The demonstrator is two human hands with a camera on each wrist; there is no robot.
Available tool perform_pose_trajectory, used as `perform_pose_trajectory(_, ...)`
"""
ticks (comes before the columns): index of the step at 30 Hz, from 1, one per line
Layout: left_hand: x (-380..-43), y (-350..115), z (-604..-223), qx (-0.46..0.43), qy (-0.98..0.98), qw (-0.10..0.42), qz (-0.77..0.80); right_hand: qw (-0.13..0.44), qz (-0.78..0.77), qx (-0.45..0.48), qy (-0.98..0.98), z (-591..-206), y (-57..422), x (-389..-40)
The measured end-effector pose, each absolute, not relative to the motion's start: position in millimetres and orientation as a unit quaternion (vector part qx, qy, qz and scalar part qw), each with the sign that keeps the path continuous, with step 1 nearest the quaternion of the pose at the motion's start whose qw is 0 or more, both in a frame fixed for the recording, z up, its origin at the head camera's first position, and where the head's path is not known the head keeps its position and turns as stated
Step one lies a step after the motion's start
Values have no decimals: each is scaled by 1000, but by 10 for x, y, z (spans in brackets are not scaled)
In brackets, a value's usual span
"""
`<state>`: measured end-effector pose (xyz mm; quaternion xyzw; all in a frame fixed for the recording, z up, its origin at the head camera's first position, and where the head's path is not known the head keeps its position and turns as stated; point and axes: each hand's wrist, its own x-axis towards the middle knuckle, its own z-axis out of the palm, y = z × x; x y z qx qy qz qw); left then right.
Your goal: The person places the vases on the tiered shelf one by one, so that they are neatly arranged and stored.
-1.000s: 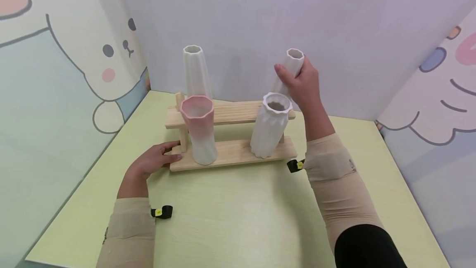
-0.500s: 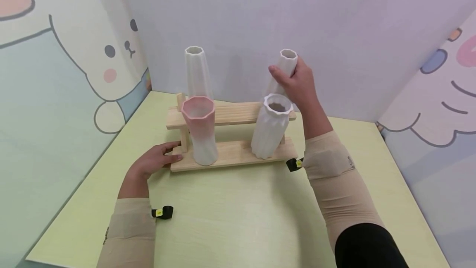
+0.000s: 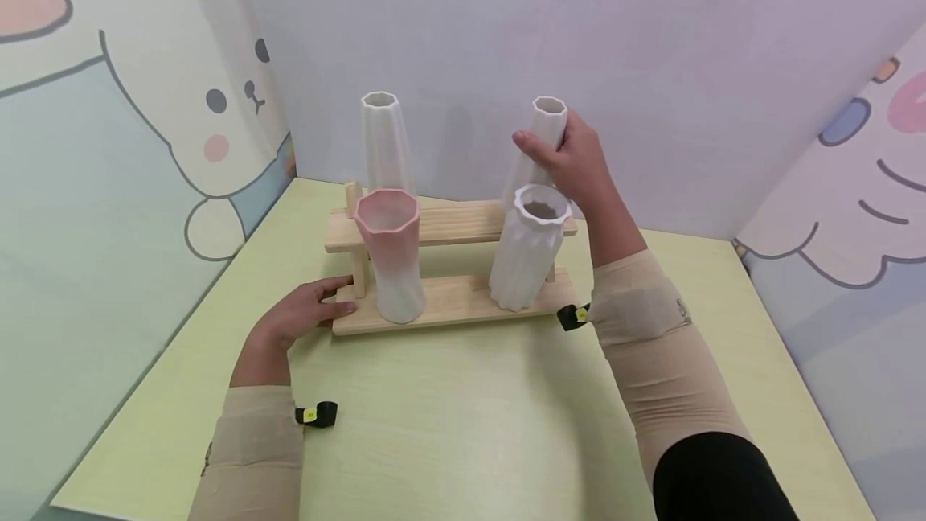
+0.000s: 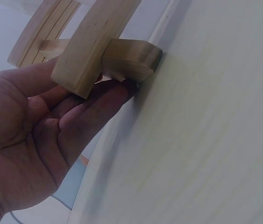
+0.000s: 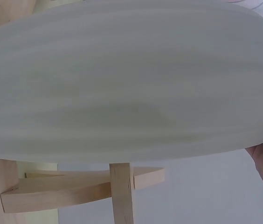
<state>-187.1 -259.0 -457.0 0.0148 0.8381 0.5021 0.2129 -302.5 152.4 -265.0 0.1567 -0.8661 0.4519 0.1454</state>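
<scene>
My right hand [image 3: 579,159] grips a slim white vase [image 3: 548,125] near its neck, thumb in front. That vase leans slightly over the right end of the upper board [image 3: 463,223], its base hidden by a wide white ruffled-rim vase [image 3: 522,256]. In the right wrist view the ribbed wide vase [image 5: 122,84] fills most of the frame. My left hand [image 3: 300,312] holds the left end of the two-tier wooden shelf [image 3: 456,300], thumb on the lower board. The left wrist view shows fingers [image 4: 89,116] of that hand under the wood [image 4: 82,56].
A pink-and-white vase [image 3: 394,264] stands on the lower board at the left. Behind it, a tall white vase [image 3: 383,143] is on the upper board. The shelf sits on a pale yellow table [image 3: 448,424], with a plain wall [image 3: 463,38] behind it.
My right hand has moved left with the slim white vase, bringing it over the right end of the upper board. My left hand stays on the shelf.
</scene>
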Motion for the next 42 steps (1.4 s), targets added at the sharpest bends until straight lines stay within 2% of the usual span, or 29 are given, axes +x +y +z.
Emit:
perform_pose_trajectory(12, -1866, -2588, -4558, 19, 839, 210, 502, 115, 458, 173, -865, -2610, 1487, -3020)
perform_pose_trajectory(28, -1890, -2583, -4555, 18, 843, 206, 497, 17, 553, 200, -808, -2650, 1559, -3149)
perform_pose_trajectory(33, -1902, -2587, -4576, 18, 846, 205, 491, 11, 566, 206, -798, -2652, 1550, -3154)
perform_pose_trajectory(42, -1908, -2592, -4571, 18, 842, 206, 499, 36, 553, 171, -815, -2628, 1478, -3129)
